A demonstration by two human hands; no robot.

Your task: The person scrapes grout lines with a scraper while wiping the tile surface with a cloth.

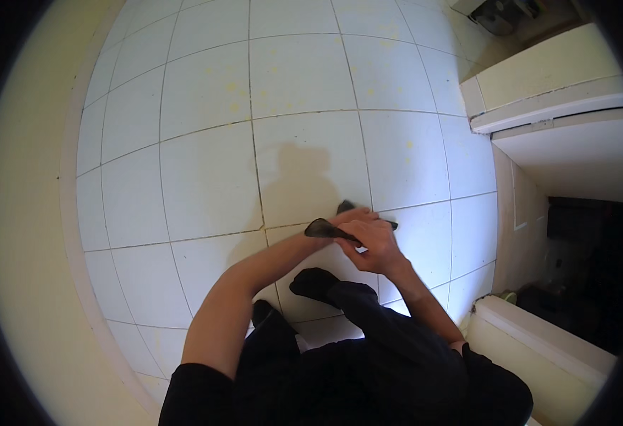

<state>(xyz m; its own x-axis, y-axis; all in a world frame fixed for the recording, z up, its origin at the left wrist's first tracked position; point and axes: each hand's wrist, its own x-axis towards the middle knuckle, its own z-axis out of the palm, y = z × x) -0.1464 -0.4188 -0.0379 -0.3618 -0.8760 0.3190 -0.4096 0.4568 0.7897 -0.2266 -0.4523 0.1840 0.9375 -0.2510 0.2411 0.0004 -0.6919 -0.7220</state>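
My right hand [374, 243] is closed around a thin dark, partly see-through piece [320, 228] with a rounded end, which sticks out to the left over my left wrist. Its exact kind does not show. Crossing beneath it, my left hand [359, 214] reaches to the right, its fingers partly covered by the right hand. Dark bits show on both sides of the left hand, one a small dark tip [345, 206] beyond it; whether they belong to one thing I cannot tell. Below the hands, one black-covered foot [314, 284] is nearer the right, another [262, 311] lower left.
White floor tiles [304, 74] with yellow spots stretch ahead, carrying my shadow. A pale wall [31, 213] runs along the left. At the right are a pale ledge [549, 82], a dark recess [581, 277] and a low pale wall [538, 341].
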